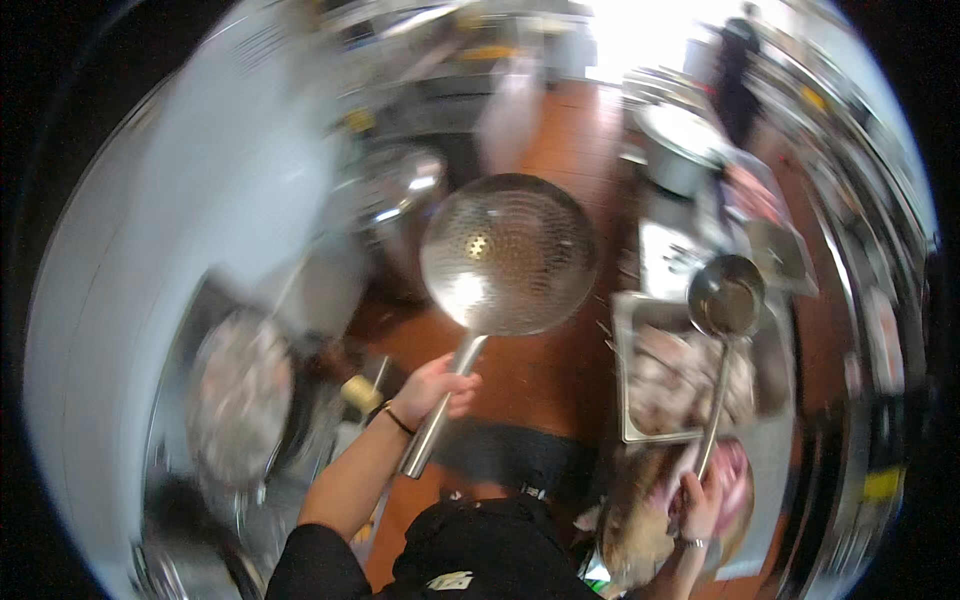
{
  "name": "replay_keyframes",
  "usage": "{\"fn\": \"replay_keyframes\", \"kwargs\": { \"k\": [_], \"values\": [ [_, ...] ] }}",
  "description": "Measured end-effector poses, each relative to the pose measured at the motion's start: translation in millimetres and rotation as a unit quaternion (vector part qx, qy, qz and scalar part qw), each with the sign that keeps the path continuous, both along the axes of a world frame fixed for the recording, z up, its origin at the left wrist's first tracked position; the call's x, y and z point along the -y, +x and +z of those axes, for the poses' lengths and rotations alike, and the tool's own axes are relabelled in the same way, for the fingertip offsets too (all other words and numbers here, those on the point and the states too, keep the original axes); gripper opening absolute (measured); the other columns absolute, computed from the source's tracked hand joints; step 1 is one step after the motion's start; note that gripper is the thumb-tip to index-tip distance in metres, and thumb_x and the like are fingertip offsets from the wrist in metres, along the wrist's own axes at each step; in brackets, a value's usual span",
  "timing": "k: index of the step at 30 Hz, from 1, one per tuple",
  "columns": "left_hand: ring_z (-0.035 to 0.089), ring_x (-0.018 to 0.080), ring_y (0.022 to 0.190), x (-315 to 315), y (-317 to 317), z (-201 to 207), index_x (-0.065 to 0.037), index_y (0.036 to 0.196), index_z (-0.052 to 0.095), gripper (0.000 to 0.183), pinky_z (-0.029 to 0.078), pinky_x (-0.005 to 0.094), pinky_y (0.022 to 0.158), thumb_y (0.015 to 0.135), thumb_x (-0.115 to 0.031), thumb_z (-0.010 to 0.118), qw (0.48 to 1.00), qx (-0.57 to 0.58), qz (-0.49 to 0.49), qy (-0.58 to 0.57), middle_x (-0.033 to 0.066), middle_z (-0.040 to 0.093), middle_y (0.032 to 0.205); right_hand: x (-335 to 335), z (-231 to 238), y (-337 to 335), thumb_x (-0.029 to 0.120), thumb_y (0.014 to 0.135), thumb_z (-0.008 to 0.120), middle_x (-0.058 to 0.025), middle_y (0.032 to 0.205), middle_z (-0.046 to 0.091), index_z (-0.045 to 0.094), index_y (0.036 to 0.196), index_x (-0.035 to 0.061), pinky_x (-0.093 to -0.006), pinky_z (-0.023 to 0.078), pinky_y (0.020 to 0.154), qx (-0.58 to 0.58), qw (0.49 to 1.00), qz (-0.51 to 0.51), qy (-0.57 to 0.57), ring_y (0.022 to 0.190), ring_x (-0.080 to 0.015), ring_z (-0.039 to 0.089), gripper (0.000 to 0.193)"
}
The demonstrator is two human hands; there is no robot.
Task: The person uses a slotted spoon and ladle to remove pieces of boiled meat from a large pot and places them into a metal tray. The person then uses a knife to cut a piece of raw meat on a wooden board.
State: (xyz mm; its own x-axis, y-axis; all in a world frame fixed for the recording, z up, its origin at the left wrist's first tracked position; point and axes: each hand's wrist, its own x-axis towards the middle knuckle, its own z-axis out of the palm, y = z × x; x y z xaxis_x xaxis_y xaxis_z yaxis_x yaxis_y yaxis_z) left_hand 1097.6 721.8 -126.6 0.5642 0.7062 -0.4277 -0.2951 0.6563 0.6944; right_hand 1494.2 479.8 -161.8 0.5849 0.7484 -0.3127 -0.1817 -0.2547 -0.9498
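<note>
My left hand (437, 389) is closed round the metal handle of a wide perforated skimmer (510, 255), its bowl raised above the floor at the middle of the view. Off to the right, my right hand (698, 504) grips the long handle of a metal ladle (726, 296). The ladle's bowl hangs over a rectangular steel pan (622, 375) holding pale pieces that look like raw meat (662, 365). Below that pan, next to my right hand, stands a round bowl (737, 541) with pinkish and yellowish contents, blurred.
At the left sits a large wok (292, 410) full of pale, blurred food. A shiny metal pot (405, 190) stands farther off by the left wall. Along the right are a white pot (680, 150) and a steel counter. A person in dark clothes (738, 80) is at the far right.
</note>
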Motion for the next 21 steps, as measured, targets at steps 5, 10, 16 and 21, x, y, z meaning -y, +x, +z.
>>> {"fn": "replay_keyframes", "kwargs": {
  "k": [5, 10, 16, 21],
  "values": [
    [0.052, 0.0103, 0.054, 92, -190, 32, -0.004, 0.119, 0.046, 0.032, 0.044, 0.0245, 0.047, 0.09, -0.001, 0.06, 0.968, -0.08, 0.229, 0.059, 0.005, 0.055, 0.081, -108, 12, -108, 0.003, 0.093, 0.053, 0.0014, 0.07, 0.053, 0.051, 0.13, 0.0029, -0.0224, 0.034, 0.036, -0.047, 0.963, 0.261, 0.045, 0.042, -0.0069, 0.042, 0.037],
    [0.052, 0.012, 0.048, 199, -380, 55, -0.002, 0.111, 0.045, 0.032, 0.043, 0.028, 0.04, 0.084, -0.001, 0.062, 0.832, -0.365, 0.415, 0.049, 0.0025, 0.053, 0.072, -175, 50, -282, 0.001, 0.092, 0.056, 0.0012, 0.076, 0.053, 0.046, 0.138, -0.002, -0.0219, 0.038, 0.044, -0.031, 0.859, 0.509, 0.046, 0.053, -0.0058, 0.047, 0.047],
    [0.068, 0.043, 0.084, 268, -585, 42, 0.008, 0.126, 0.04, 0.054, 0.057, 0.0474, 0.075, 0.08, -0.011, 0.062, 0.542, -0.774, 0.316, -0.09, 0.0296, 0.067, 0.095, -254, 26, -551, 0.006, 0.088, 0.056, -0.0271, 0.11, 0.065, 0.042, 0.141, -0.0007, -0.0398, 0.051, 0.085, 0.311, 0.696, 0.64, 0.093, 0.099, -0.0372, 0.067, 0.054],
    [0.062, 0.048, 0.104, 264, -675, -2, 0.013, 0.126, 0.039, 0.056, 0.051, 0.0494, 0.091, 0.08, -0.011, 0.062, 0.518, -0.796, 0.297, -0.101, 0.0355, 0.064, 0.107, -302, 12, -726, 0.008, 0.089, 0.055, -0.0294, 0.112, 0.059, 0.028, 0.143, -0.0006, -0.051, 0.054, 0.08, 0.605, 0.509, 0.591, 0.161, 0.095, -0.0453, 0.064, 0.061]
  ]
}}
